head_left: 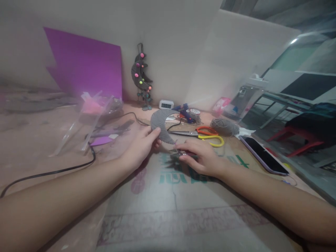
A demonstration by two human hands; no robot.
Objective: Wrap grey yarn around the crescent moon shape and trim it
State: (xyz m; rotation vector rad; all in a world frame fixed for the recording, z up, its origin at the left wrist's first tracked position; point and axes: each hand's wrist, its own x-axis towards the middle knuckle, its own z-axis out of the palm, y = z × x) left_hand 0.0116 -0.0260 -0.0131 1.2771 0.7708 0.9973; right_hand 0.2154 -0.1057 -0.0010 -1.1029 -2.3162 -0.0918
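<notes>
My left hand pinches a crescent moon shape wrapped in grey yarn, thumb on its front near the lower left edge. Close to the crescent's lower tip, my right hand is closed on a small metal tool with a dark handle, perhaps little snips; its exact kind is blurred. Just behind the right hand lie large scissors with one orange and one yellow handle. Farther right is a ball of grey yarn.
A blue glue gun and a white digital clock stand at the back. A decorated crescent hanging leans on the wall. A phone lies right, clear glue sticks left. A black cable crosses the left side.
</notes>
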